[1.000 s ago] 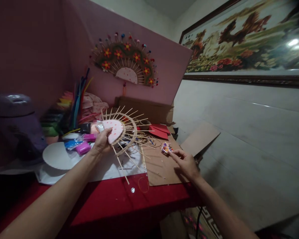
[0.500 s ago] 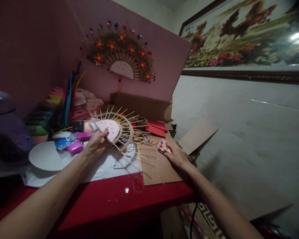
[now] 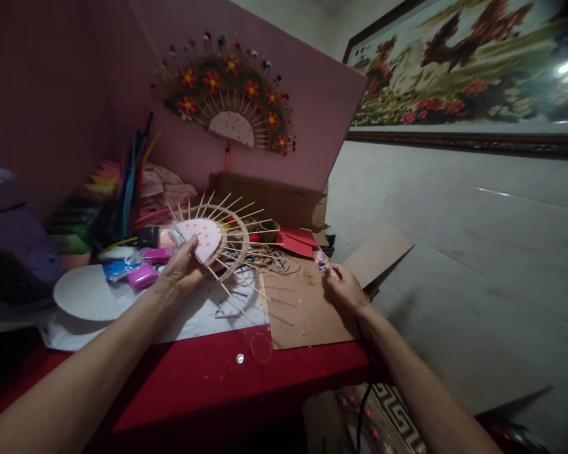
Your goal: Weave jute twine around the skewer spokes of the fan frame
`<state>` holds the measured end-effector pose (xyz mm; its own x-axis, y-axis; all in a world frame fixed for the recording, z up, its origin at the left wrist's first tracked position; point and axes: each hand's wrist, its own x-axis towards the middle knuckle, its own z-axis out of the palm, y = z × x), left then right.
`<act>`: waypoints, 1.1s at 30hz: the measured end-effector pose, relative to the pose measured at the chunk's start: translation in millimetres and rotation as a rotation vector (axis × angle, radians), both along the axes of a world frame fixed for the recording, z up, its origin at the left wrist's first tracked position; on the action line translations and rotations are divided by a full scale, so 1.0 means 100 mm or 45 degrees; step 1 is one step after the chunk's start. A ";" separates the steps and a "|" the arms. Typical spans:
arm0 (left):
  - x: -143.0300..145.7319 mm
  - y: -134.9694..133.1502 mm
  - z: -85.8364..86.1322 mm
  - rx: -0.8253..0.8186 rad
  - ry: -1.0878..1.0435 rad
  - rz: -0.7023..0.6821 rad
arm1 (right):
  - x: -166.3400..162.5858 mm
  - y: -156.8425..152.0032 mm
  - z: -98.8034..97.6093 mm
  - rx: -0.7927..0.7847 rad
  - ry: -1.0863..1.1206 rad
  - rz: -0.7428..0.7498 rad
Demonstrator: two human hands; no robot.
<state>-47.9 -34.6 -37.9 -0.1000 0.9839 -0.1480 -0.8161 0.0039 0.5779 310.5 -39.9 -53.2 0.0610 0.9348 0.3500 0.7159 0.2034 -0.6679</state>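
My left hand (image 3: 182,270) is closed on a half-round fan frame (image 3: 208,236), thumb on its white, red-dotted centre. Thin wooden sticks fan out from that centre, crossed by an arc of brown twine. Over the cardboard, my right hand (image 3: 346,291) grips a glue gun (image 3: 325,263) with a colourful pattern; its nozzle points up and away from me. A dark cord (image 3: 363,410) hangs below that hand. The glue gun and the fan frame are apart.
A brown cardboard sheet (image 3: 307,315) and white sheet cover part of the red tablecloth (image 3: 194,378). Coiled twine (image 3: 279,261), red paper (image 3: 297,241), bagged clay (image 3: 142,276) and a white disc (image 3: 82,293) lie around. A finished flowered fan (image 3: 230,94) hangs on the pink board behind.
My right hand has lifted the glue gun from near the cardboard and turned its nozzle upward. The fan frame in my left hand has shifted slightly left and up.
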 end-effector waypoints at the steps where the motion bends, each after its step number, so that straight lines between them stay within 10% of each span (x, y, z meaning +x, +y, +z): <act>1: 0.00 0.00 0.01 -0.003 0.004 -0.009 | -0.01 -0.04 0.04 0.041 0.109 -0.005; 7: 0.05 -0.07 0.08 0.021 -0.035 0.017 | -0.35 -0.50 0.37 0.164 0.751 0.074; 15: 0.19 -0.17 0.15 0.086 0.001 -0.187 | -0.97 -1.16 0.60 -0.411 0.762 0.576; 33: 0.25 -0.19 0.09 0.087 0.104 -0.254 | -1.05 -0.98 0.46 -0.664 0.747 0.681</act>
